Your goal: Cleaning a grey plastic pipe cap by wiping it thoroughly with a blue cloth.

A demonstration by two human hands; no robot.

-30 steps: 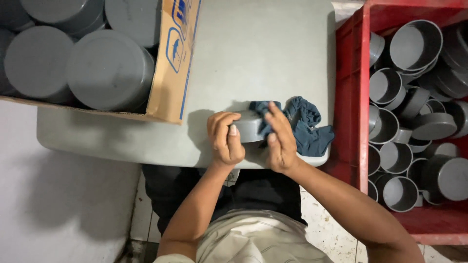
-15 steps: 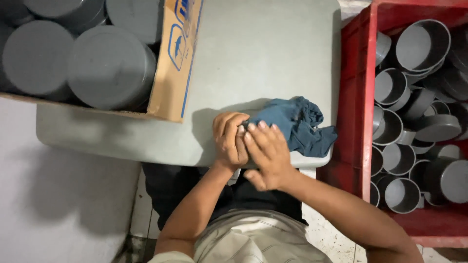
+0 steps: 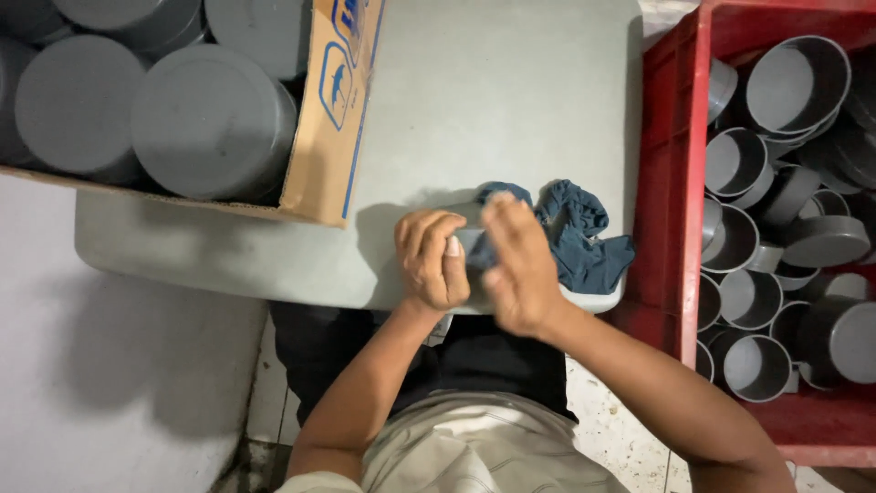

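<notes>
Hands at the near edge of a grey table (image 3: pixel 511 100), head view. Left hand (image 3: pixel 431 260) curled around a small grey cap (image 3: pixel 467 243), mostly hidden between both hands. Right hand (image 3: pixel 518 269), blurred, pressed against the cap with a blue cloth (image 3: pixel 575 239); its grip cannot be told. Cardboard box (image 3: pixel 324 137) of large grey lids (image 3: pixel 212 123) on the table's left. Red crate (image 3: pixel 671 183) of grey caps (image 3: pixel 792 87) on the right.

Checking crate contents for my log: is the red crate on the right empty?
No, the red crate holds many grey round caps, most lying open side up.
</notes>
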